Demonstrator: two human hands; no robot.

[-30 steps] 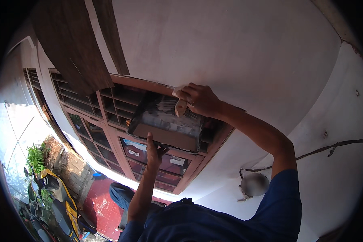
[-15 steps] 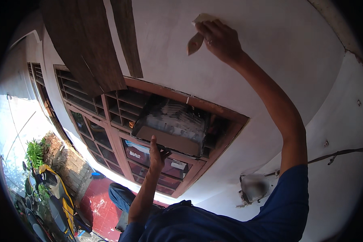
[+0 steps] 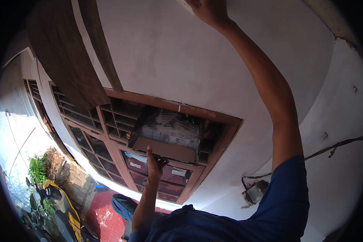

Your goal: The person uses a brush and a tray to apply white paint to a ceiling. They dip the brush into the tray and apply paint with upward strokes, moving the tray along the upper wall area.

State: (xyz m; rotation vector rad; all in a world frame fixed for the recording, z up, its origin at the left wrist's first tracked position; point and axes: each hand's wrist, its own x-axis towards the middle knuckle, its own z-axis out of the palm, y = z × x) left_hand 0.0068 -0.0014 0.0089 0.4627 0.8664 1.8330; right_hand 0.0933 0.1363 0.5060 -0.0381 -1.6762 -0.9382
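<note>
My left hand (image 3: 154,167) grips a dark paint tray (image 3: 171,152) from below at its near edge, thumb up along the rim. Brownish paint lies in the tray's near end, and whitish smears cover its sloping part. High up, my right hand (image 3: 210,11) is closed around a paintbrush, partly cut off by the top edge; only a pale bit of the brush (image 3: 184,5) shows beside the fingers. The brush is close to the white wall (image 3: 157,60); whether it touches cannot be made out.
Behind the tray stands a brown-framed window (image 3: 113,153) with louvres. Long dark boards (image 3: 64,56) hang at the upper left. A metal box fixture (image 3: 256,190) with a cable is on the right wall. Yellow-black motorcycles (image 3: 64,205) stand at the lower left beside red tiles (image 3: 105,213).
My right hand has gone up with the paintbrush, now partly out of the picture. My left hand still holds the tray, which sits slightly lower and further left in view.
</note>
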